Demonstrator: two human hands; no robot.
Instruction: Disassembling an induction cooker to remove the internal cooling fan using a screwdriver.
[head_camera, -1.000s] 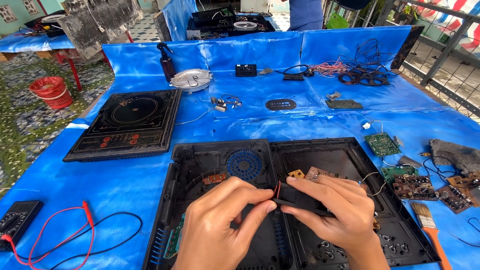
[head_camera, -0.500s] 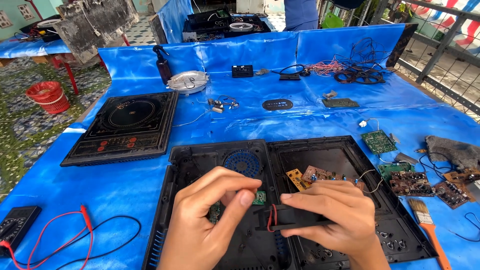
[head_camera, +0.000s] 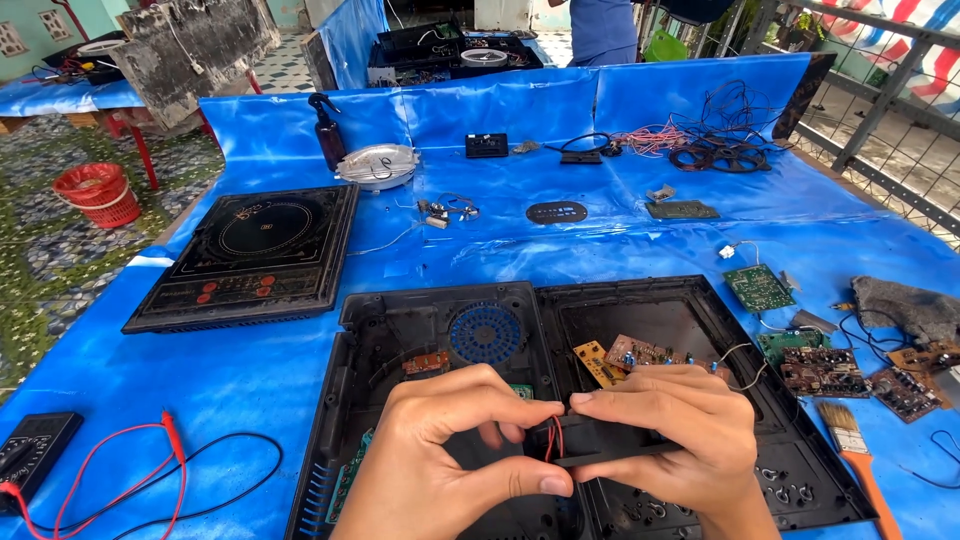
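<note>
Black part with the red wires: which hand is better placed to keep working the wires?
Probably the left hand: its fingertips pinch right at the red wires, while the right hand grips the black part along its length, steadying it.

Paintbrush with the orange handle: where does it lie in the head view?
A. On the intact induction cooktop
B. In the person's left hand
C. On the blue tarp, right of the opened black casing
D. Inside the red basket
C: the paintbrush lies on the blue tarp just right of the opened black casing, near loose circuit boards, away from both hands.
</note>
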